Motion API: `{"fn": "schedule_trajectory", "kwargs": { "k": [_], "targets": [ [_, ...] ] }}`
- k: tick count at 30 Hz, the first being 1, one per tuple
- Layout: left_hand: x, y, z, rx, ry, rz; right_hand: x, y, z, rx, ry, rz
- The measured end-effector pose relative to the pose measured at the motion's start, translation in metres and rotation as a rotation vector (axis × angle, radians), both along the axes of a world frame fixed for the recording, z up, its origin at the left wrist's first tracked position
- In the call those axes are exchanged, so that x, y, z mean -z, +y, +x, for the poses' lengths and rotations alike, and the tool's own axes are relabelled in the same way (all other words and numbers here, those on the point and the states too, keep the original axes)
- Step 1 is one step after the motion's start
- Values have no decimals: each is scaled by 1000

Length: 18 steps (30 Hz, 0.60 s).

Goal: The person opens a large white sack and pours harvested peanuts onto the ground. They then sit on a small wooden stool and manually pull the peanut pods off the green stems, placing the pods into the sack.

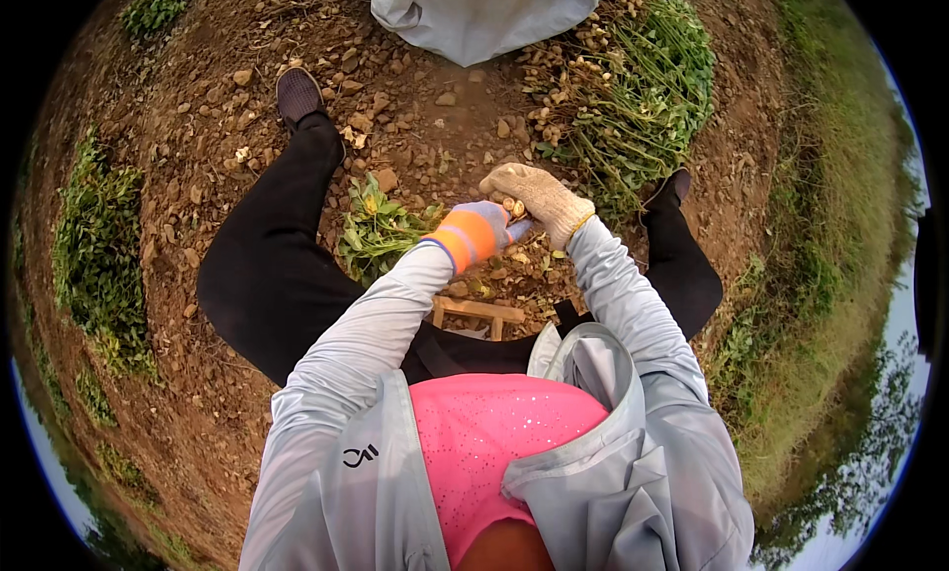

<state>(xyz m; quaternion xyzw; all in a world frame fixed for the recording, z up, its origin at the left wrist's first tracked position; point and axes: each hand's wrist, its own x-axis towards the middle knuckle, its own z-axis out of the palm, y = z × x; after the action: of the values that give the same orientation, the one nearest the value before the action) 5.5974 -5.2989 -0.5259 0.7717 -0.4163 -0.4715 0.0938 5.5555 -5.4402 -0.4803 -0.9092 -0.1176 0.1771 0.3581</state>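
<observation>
My left hand (pixel 473 235), in an orange and grey glove, is closed around a peanut plant. The plant's green leaves (pixel 376 227) spread out to the left of my wrist, over the soil. Up against it on the right is my right hand (pixel 537 197), in a beige knit glove, with its fingers curled over. A few pale peanuts (pixel 514 207) show between the two hands, at the right palm. The gloves hide the plant's stems and roots, and how many pods are gripped.
A heap of pulled peanut plants (pixel 633 96) with pods lies at the far right, near my right foot. A whitish sack (pixel 484 22) is at the far middle. Below my hands is a small wooden frame (pixel 479 310). Stony soil (pixel 237 126) and more plants (pixel 99 245) lie left.
</observation>
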Motion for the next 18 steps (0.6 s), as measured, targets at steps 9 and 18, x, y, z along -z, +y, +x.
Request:
{"fn": "schedule_trajectory", "kwargs": {
  "k": [9,18],
  "targets": [
    [-3,0,-9,36,-118,-169,29,12,-6,374,256,6],
    [-3,4,-8,1,-66,-57,44,25,-11,1485,764,1245]
  ]
}}
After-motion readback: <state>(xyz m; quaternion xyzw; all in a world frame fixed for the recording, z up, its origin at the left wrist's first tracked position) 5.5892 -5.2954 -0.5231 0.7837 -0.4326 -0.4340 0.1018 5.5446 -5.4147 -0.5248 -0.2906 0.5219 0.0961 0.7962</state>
